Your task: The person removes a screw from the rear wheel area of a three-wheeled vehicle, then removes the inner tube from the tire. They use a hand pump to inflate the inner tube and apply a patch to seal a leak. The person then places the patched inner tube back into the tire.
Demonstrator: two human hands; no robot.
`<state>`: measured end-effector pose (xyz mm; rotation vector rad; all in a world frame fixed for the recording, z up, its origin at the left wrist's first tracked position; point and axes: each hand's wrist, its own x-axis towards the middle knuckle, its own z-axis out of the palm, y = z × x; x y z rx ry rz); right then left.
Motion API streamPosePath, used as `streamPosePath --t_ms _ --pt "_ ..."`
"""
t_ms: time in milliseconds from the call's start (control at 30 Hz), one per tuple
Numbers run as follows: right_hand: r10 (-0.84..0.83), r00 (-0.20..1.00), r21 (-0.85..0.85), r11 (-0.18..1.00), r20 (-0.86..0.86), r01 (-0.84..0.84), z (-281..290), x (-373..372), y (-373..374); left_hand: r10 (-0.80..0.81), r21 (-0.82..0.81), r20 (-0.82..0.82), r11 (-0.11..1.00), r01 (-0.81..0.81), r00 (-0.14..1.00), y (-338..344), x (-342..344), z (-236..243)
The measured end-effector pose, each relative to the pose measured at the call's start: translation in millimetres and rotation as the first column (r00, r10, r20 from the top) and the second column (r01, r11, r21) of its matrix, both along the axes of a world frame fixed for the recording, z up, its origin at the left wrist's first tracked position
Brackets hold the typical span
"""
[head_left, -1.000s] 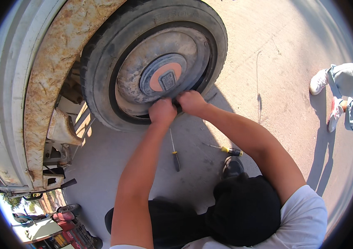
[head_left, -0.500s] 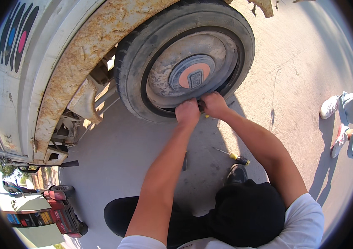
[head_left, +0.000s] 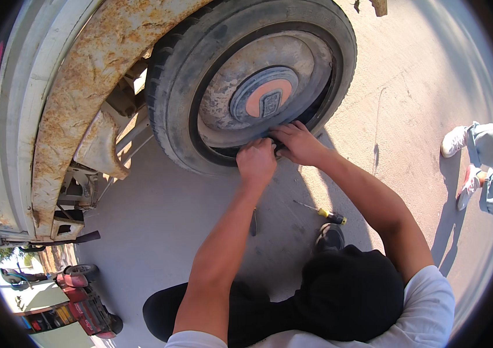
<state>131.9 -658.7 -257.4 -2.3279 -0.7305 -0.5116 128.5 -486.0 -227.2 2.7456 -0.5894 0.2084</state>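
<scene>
Around the rim (head_left: 220, 90) sits the tyre (head_left: 175, 110), likely heavy and stiff, best held by its inner lip; at its lower edge, left hand (head_left: 257, 160) and right hand (head_left: 298, 145) bend their fingers, grip unclear.

right hand (head_left: 302, 145) has apparently uncurled its fingers (head_left: 285, 132).

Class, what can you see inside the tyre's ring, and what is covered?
Inside the tyre are a dusty wheel disc and a grey-and-orange centre cap. The left hand and right hand hide part of the lower edge; what they cover cannot be seen.
</scene>
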Motion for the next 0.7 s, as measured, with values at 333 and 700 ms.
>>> streamPosePath --t_ms 333,700 --pt "-0.039 0.982 0.131 0.989 -0.186 0.064 -12 16 9 -0.055 0.31 0.084 0.95 0.026 0.995 10 17 5" --pt "-0.045 0.97 0.113 0.991 -0.239 0.074 68 -54 -29 -0.091 -0.154 0.114 0.982 0.108 0.989 -10 -40 52"
